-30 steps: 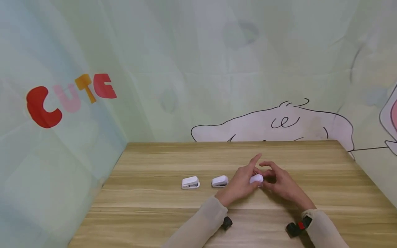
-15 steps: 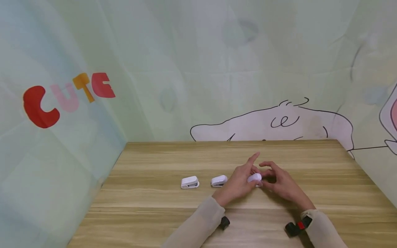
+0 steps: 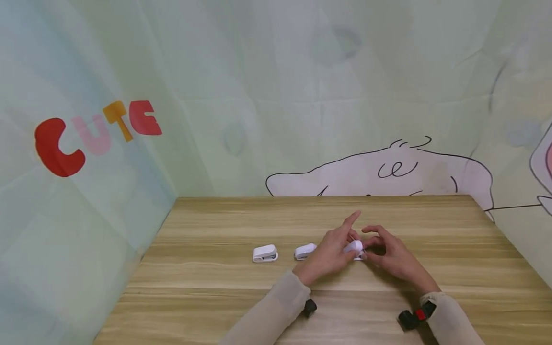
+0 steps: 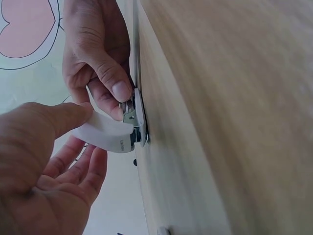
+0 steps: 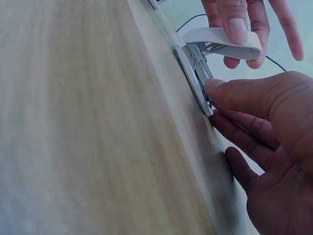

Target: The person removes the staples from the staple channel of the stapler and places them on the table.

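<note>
A small white stapler stands on the wooden table between both hands, swung wide open. My left hand pinches its raised top cover between thumb and fingers; in the head view the index finger sticks out forward. In the right wrist view a spring shows inside the cover, and the metal staple channel lies along the base. My right hand pinches the front end of that channel and base, thumb on top and fingers behind. Its fingertips hide the channel's tip.
Two more white staplers sit to the left in a row: a far one and a nearer one partly covered by the left hand. The wooden table meets a printed cloth backdrop at its back and left edges.
The stapler's cover has tilted farther up and left with the left hand, so the base and a gap beneath the cover now show. The right hand has stayed almost still at the front end.
</note>
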{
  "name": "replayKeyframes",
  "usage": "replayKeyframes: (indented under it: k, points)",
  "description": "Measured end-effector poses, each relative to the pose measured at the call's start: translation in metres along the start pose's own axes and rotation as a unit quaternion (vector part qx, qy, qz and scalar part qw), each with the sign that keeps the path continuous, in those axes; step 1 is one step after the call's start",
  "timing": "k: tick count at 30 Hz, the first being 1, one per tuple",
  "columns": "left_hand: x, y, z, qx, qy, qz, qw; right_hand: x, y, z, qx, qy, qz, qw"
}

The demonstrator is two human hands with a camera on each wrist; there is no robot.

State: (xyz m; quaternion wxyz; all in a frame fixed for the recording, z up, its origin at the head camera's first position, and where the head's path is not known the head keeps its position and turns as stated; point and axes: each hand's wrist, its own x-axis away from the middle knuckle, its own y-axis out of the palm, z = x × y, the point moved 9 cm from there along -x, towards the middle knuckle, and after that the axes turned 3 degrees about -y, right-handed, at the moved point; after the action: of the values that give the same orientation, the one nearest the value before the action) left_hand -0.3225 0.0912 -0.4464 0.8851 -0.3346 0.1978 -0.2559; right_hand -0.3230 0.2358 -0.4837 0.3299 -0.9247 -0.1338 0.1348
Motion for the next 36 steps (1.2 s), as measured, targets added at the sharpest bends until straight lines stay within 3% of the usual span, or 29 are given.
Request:
replayKeyframes:
  k: [19,36]
  points:
    - [0.004,-0.009,0.003,0.001,0.015,0.002,0.9999,0.002,-0.002,0.002,0.007,0.006,0.006,1.000]
    - [0.011,-0.021,-0.006,-0.001,-0.001,0.004,1.0000,0.000,0.001,0.003,-0.009,0.018,0.000,1.000]
